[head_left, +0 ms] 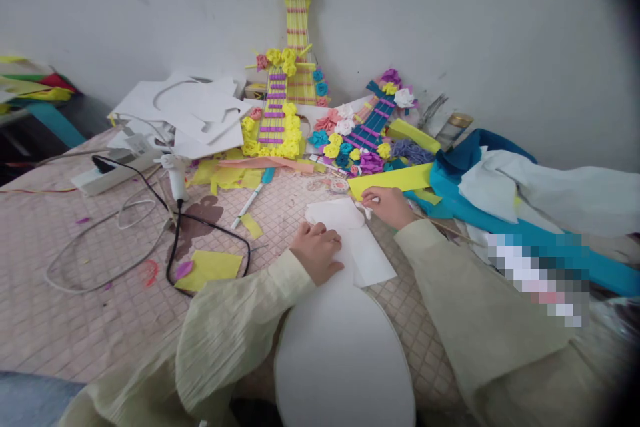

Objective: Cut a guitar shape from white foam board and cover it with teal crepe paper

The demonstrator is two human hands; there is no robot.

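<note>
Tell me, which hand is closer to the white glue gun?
Left. The left hand rests on the white cutout, to the right of the glue gun. The right hand lies farther right, below a yellow strip.

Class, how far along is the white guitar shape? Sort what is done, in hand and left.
Done: a yellow guitar and a blue guitar sit decorated by the wall; the white guitar cutout is cut out. In hand: the left hand presses its neck, the right hand works at the top end. Left: the cutout is bare, no stripes or flowers.
</note>
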